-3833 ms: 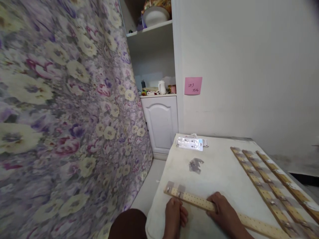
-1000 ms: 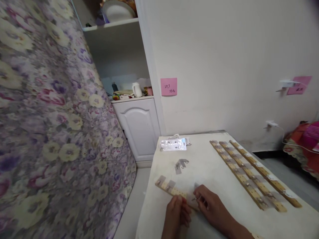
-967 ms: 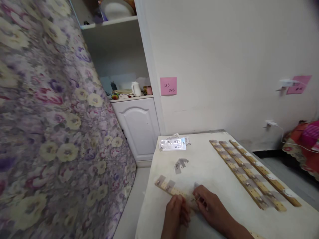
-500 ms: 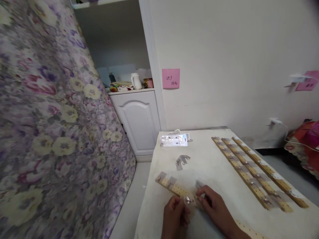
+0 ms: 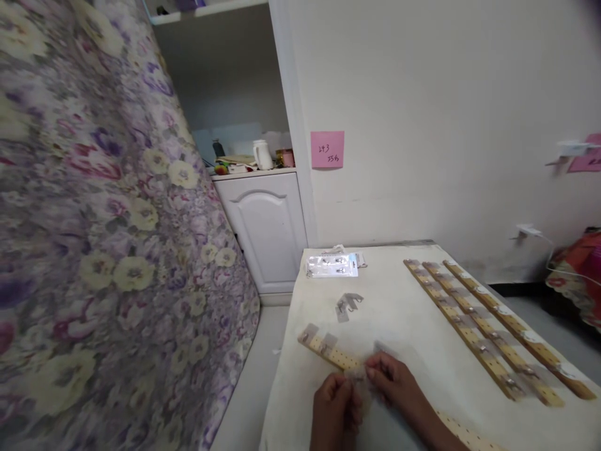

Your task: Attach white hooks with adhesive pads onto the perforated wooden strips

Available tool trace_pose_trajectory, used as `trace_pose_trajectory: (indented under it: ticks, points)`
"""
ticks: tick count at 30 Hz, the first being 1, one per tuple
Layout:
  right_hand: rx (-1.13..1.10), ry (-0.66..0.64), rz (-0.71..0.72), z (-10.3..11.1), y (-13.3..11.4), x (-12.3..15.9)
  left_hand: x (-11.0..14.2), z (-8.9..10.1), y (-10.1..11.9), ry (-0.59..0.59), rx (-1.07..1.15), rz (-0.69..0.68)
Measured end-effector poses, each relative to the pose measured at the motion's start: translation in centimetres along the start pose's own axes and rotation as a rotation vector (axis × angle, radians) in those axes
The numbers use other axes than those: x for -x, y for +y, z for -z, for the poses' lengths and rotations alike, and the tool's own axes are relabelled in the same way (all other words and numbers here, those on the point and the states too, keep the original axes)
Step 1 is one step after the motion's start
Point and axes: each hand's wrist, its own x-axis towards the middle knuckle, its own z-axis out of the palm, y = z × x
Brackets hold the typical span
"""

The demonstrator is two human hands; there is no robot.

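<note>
Both bare hands work low over the white table, close to the near end of a perforated wooden strip (image 5: 337, 357). Left hand (image 5: 334, 401): grip pressed together, thumb and finger pinching the left side of a small translucent piece (image 5: 359, 374). Right hand (image 5: 392, 378): grip likewise closed, fingertips on the piece's right side. Fine detail of the piece is blurred.

The strip lies slantwise on the table (image 5: 300, 401); two grey cards (image 5: 330, 340) with small metal parts sit at its far left end. Perforated wood (image 5: 467, 433) shows again beyond the right forearm; the stretch between is hidden by the hands.

Beyond the strip: a loose cluster of grey cards (image 5: 348, 306), some overlapping. Farther back, near the table's far left corner, a clear blister pack (image 5: 331, 265) with small shiny parts inside.

Right side of table: three wooden strips (image 5: 462, 326) side by side, slanting; two bear greyish cards, the outermost bears white ones. On the wall above the table, a pink note (image 5: 327, 150) with handwriting.
</note>
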Motion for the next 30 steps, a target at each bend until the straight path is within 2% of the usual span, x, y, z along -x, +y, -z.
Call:
trace_pose_trajectory:
  ticks: [5,10,15,19,22,30]
  points:
    - [-0.021,0.043,-0.013,-0.5,0.1,-0.1,-0.4,-0.1,-0.6,0.005,0.086,0.020]
    - [0.035,0.102,0.041,-0.9,-0.1,0.1,0.0,-0.5,-0.2,0.001,0.106,0.110]
    - [-0.018,0.040,0.018,-0.7,0.1,0.0,0.3,-0.7,0.0,0.013,0.105,0.148]
    - [0.015,-0.012,0.004,-0.4,0.0,-0.8,0.0,-0.5,-0.5,0.004,0.024,0.099]
    - [0.109,-0.013,0.050,-0.3,-0.5,-1.9,-0.5,-0.3,-0.9,0.026,-0.034,0.044]
    - [0.370,0.058,0.210,-1.3,-0.5,-5.1,-2.2,0.2,-0.7,0.193,-0.263,-0.057]
